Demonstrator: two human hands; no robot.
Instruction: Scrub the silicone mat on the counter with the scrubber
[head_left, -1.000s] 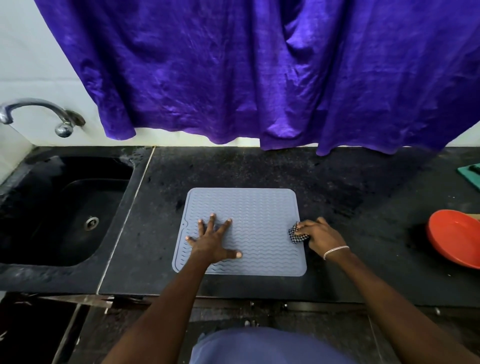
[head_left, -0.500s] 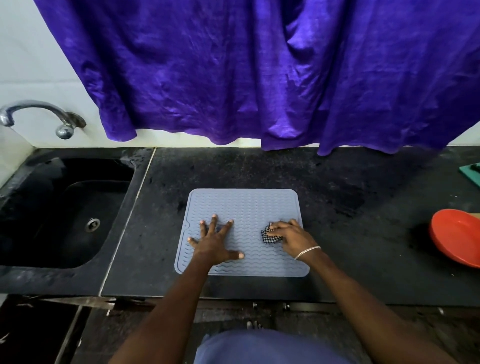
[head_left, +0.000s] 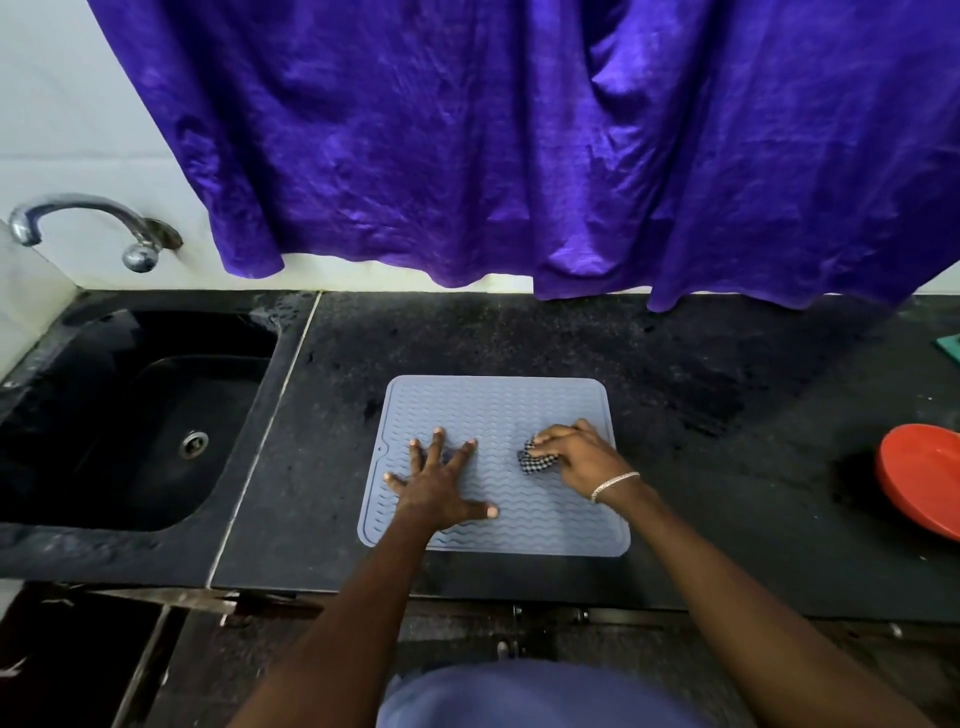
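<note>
1. The silicone mat lies flat on the bench, with the sink at its 9 o'clock and a red dish well apart at its 3 o'clock.
2. My left grip is released: the fingers are spread flat and press the mat toward 8 o'clock of its centre to anchor it.
3. My right grip is grasping the scrubber, fingers curled over it. The scrubber touches the mat toward 3 o'clock of centre.
4. Risk: the bench looks damp. If my left grip eases, a hard stroke could slide or buckle the mat.
5. Risk: a long stroke toward 3 o'clock could overrun the mat edge onto the bench.
6. Risk: the scrubber is small and could slip from my fingers under heavy pressure.
</note>
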